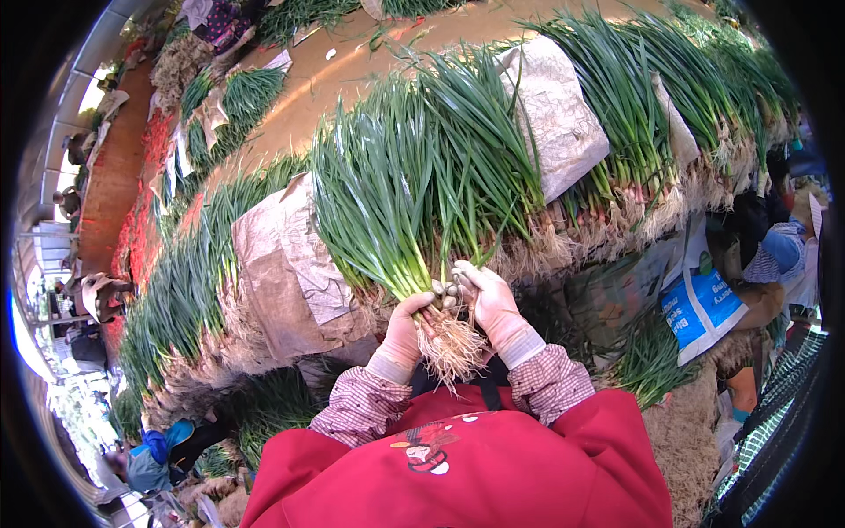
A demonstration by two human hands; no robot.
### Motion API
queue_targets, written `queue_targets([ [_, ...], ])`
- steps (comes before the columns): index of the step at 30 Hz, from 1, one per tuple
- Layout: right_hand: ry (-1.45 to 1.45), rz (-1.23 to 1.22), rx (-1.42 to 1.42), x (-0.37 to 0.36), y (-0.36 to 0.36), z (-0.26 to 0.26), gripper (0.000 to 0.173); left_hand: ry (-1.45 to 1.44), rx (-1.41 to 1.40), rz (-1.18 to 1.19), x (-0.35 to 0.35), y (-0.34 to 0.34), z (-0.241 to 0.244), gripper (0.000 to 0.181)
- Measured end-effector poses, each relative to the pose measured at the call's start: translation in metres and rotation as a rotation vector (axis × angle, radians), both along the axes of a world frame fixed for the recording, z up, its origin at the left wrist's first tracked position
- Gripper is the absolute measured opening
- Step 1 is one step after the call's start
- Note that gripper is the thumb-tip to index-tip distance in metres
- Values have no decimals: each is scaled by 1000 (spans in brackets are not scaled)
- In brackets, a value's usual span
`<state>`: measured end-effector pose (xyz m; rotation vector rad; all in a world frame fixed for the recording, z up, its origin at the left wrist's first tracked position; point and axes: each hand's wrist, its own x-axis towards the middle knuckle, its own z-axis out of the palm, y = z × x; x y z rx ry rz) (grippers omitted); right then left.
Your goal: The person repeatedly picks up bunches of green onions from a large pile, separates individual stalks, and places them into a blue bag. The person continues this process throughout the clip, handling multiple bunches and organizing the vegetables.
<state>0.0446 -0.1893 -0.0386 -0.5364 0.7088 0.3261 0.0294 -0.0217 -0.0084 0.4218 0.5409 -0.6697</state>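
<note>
Before my chest, my left hand, in a pale glove, grips a bunch of green onions near the base. Its long green leaves fan away from me, and its pale roots hang toward my red apron. My right hand, gloved too, is close against the right side of the bunch. Its soiled fingertips meet those of the left hand and seem to pinch a few stalks there; the hand partly hides them. Just beyond both hands, more green onions lie in a row, roots toward me.
Piled green onions continue left, and others right. Between them lie a brown sack and a whitish sack. A blue and white bag hangs at the right. Other people are at lower left and far right.
</note>
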Motion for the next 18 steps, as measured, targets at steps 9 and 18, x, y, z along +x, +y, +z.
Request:
queue_targets([
  [9,-657,836,-1292,30,-12,-14,41,-12,98,-264,-8,2,-4,27],
  [18,-184,-168,-982,7,-87,-35,22,-28,-36,-132,-7,-12,27,55],
])
